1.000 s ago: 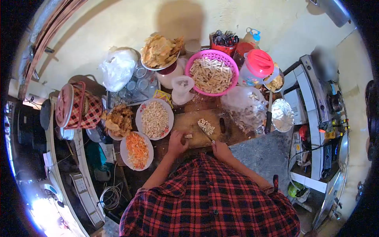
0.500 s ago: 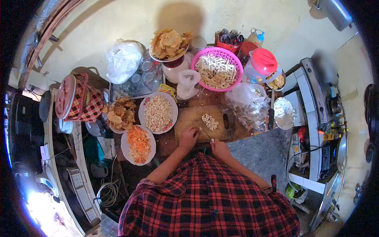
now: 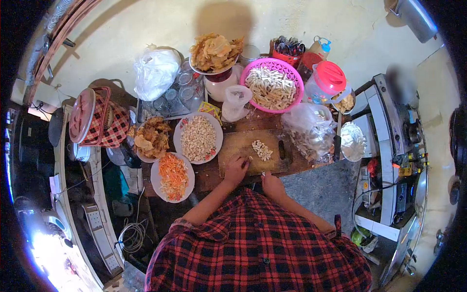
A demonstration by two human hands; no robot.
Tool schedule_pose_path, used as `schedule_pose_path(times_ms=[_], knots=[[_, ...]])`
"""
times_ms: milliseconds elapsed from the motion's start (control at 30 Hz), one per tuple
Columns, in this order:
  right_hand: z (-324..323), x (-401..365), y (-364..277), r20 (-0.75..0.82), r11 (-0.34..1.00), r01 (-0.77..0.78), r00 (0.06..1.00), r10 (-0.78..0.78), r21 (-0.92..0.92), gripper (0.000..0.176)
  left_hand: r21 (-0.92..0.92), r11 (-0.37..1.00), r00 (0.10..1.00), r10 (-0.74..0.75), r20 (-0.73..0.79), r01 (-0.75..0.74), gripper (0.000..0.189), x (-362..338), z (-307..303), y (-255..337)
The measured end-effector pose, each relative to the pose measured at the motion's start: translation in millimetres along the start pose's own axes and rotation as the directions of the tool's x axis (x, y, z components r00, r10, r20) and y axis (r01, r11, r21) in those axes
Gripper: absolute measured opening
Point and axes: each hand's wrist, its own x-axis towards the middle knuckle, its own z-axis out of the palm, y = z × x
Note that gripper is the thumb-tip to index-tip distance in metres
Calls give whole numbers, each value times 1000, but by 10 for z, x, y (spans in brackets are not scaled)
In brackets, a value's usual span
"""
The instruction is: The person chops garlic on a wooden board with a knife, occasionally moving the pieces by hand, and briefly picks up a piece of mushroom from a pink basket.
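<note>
On the wooden cutting board (image 3: 233, 141), my left hand (image 3: 236, 169) rests near the left front part, its fingers bent beside small pale pieces. My right hand (image 3: 272, 185) is closed at the board's front edge, around a knife handle; the blade is hard to make out. A small heap of chopped pale pieces (image 3: 262, 150) lies on the board beyond my hands. To the left stand a plate of pale diced pieces (image 3: 198, 138) and a plate of orange and white shreds (image 3: 172, 177). Behind the board, a pink basket (image 3: 300, 87) holds pale sticks.
Fried pieces (image 3: 152, 138) sit at the left, and more (image 3: 216, 52) are piled high at the back. A plastic bag (image 3: 311, 127), a dark-handled knife (image 3: 337, 147) and a foil-like bowl (image 3: 352, 141) lie right. Glasses and a red-lidded jug (image 3: 330, 80) stand behind.
The view has shifted slightly, so the table items appear a little further right. The knife blade, seen between my hands before, is no longer distinct. Both hands stay near the board's front edge.
</note>
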Motion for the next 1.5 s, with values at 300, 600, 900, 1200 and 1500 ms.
schedule_pose_path(times_ms=[300,600,900,1200,1500], knots=[[118,147,-11,-18,999,34,999,-35,-25,27,0,999,998,-43,56,43,15,30,-75,62],[22,-15,-70,-6,1000,-21,1000,21,1,27,-143,974,983,-166,83,177,15,14,-152,125],[139,45,-71,6,997,-62,998,62,-44,31,-92,993,995,-67,72,74,11,-20,-149,75],[160,40,-49,-37,998,-48,998,47,-30,30,-88,988,986,-113,127,124,13,0,-140,47],[195,18,-68,-40,1000,-16,999,15,-6,28,-98,989,993,-110,41,114,14,-44,-127,7]])
